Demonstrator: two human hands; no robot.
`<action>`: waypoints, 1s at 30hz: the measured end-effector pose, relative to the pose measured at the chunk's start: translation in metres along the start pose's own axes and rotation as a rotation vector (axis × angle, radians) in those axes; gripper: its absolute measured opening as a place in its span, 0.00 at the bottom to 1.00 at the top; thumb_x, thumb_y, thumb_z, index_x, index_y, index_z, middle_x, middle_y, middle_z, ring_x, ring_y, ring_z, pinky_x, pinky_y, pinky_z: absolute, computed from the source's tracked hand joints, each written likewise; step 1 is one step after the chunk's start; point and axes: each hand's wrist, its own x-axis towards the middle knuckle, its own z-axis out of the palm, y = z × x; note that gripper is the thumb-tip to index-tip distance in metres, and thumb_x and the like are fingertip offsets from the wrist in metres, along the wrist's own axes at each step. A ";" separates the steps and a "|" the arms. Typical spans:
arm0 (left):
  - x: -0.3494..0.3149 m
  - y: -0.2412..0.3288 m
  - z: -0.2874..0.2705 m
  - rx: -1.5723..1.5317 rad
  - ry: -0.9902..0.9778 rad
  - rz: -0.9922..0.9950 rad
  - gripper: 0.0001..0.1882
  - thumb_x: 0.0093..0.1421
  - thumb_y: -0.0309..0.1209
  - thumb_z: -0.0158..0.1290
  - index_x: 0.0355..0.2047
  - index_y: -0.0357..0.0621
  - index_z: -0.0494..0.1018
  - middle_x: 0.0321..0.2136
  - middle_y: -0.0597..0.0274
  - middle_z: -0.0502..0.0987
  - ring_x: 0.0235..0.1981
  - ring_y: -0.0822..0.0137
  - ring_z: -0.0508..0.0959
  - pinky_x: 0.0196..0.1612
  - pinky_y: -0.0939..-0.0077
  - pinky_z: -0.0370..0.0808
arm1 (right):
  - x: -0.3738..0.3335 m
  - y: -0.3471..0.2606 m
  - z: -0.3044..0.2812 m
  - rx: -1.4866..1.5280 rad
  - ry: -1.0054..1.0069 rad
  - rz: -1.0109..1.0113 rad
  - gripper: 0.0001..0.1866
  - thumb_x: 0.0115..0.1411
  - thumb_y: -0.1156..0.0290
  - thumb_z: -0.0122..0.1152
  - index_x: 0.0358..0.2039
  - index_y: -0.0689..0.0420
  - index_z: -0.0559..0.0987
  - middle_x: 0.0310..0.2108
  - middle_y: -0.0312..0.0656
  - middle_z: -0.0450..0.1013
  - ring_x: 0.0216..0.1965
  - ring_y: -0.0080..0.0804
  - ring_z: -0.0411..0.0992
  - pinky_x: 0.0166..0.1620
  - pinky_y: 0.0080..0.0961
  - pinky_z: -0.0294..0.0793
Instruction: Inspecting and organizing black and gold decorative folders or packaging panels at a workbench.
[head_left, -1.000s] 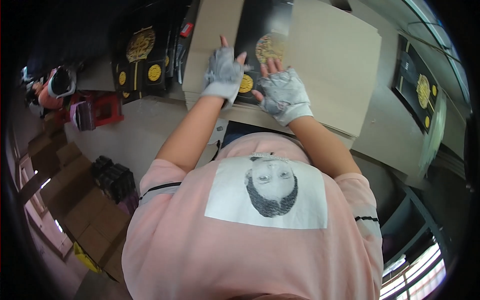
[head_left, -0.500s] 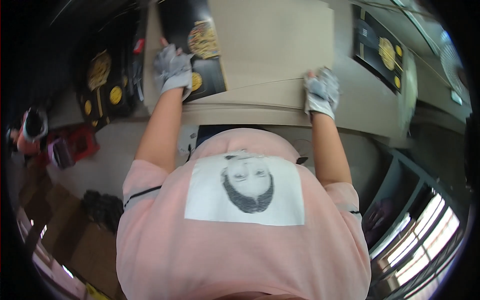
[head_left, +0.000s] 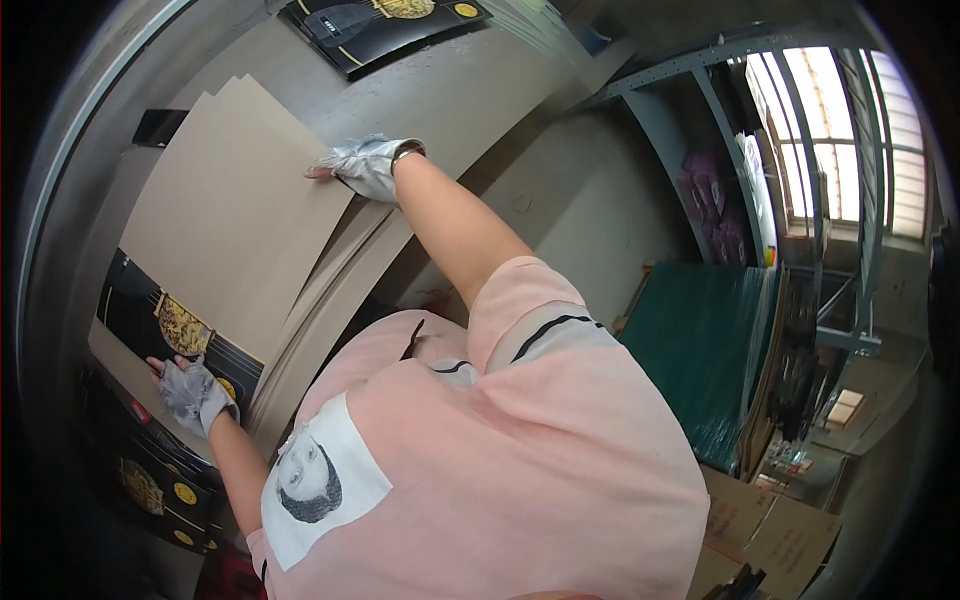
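A plain grey-brown cardboard sheet (head_left: 240, 190) lies at a slant on a stack of similar boards (head_left: 335, 285). My right hand (head_left: 370, 168), in a pale grey glove with bare fingertips, is closed over the sheet's right edge. Its near edge stands a little off the boards below, leaving a dark gap. At the left end, a black printed sheet (head_left: 235, 362) with a picture of food and a yellow round mark shows beside the cardboard. My left hand (head_left: 193, 392), gloved the same way, rests on it with fingers apart.
Another black printed stack (head_left: 385, 28) lies on the far part of the table. More black printed pieces (head_left: 150, 485) are at lower left, near a small red item (head_left: 138, 411). To the right stand a metal rack (head_left: 655, 150), a green wrapped stack (head_left: 700, 350) and cardboard boxes (head_left: 775, 530).
The view has swung to the right, so the table now appears tilted at upper left. The cardboard's near edge shows a wider gap at my right hand. My left hand stays on the printed sheet.
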 end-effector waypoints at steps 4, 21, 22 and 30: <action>0.009 -0.003 0.015 0.056 -0.072 0.077 0.37 0.76 0.53 0.41 0.77 0.46 0.56 0.74 0.34 0.58 0.74 0.40 0.60 0.75 0.52 0.58 | -0.010 -0.002 0.005 0.779 -0.202 0.234 0.36 0.69 0.33 0.54 0.64 0.48 0.76 0.45 0.40 0.76 0.34 0.27 0.78 0.48 0.32 0.81; -0.008 0.035 -0.035 0.068 -0.093 0.136 0.33 0.69 0.45 0.51 0.72 0.50 0.66 0.71 0.37 0.63 0.72 0.38 0.64 0.75 0.52 0.60 | -0.003 -0.095 0.061 -0.384 0.465 -0.525 0.57 0.56 0.24 0.61 0.75 0.52 0.64 0.73 0.71 0.56 0.73 0.66 0.59 0.74 0.50 0.60; -0.009 0.034 -0.035 0.049 -0.058 0.149 0.33 0.70 0.46 0.51 0.73 0.51 0.65 0.72 0.37 0.63 0.72 0.38 0.63 0.75 0.50 0.60 | 0.003 -0.101 0.066 -0.348 0.483 -0.552 0.53 0.56 0.27 0.64 0.73 0.50 0.68 0.72 0.71 0.57 0.73 0.67 0.59 0.72 0.52 0.62; -0.012 0.027 -0.027 0.049 -0.113 0.092 0.35 0.71 0.53 0.46 0.75 0.57 0.62 0.75 0.40 0.57 0.76 0.40 0.56 0.75 0.48 0.57 | 0.040 -0.146 0.093 -0.360 0.417 -0.750 0.47 0.51 0.37 0.76 0.62 0.59 0.78 0.67 0.66 0.66 0.69 0.63 0.64 0.70 0.47 0.66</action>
